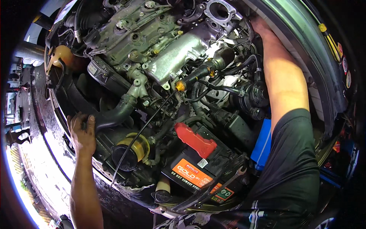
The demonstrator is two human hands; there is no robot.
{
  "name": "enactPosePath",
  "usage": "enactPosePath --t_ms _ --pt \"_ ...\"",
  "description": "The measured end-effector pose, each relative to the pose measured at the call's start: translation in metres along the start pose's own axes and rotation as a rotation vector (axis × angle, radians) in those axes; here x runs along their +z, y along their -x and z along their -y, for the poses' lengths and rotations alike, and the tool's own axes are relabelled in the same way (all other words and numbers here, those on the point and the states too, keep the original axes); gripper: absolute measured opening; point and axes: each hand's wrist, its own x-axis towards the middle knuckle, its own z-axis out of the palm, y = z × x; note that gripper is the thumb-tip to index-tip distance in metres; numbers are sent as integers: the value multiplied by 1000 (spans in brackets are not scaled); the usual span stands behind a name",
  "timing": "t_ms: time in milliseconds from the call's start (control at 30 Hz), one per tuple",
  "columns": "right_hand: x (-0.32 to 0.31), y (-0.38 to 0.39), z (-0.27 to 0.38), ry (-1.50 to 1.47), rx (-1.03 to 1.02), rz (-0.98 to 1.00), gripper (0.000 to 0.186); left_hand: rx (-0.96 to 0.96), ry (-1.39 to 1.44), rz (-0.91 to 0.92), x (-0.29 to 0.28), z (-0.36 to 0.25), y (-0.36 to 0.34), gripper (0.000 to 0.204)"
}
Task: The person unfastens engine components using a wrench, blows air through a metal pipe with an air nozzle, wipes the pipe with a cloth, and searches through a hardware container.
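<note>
My left hand rests on the front edge of the engine bay, fingers laid out and holding nothing, beside a thick black radiator hose. At the far right, my right arm reaches past the engine to its back corner. There my right hand is mostly hidden, its fingers out of sight behind hoses and metal parts. Near it are a round metal flange opening and a silvery metal cover on the engine.
A black battery with a red terminal cover sits at the near side, a wrench across its corner. An amber funnel-like cup has a thin black cable over it. A blue box-like object lies beside my right sleeve.
</note>
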Motion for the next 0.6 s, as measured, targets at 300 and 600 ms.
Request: enactPosePath --t_ms 300,600 --pt "-1 1 -7 -108 41 14 56 26 21 7 4 8 0 33" --pt "11 2 -12 -208 130 60 55 -41 126 32 5 7 0 37"
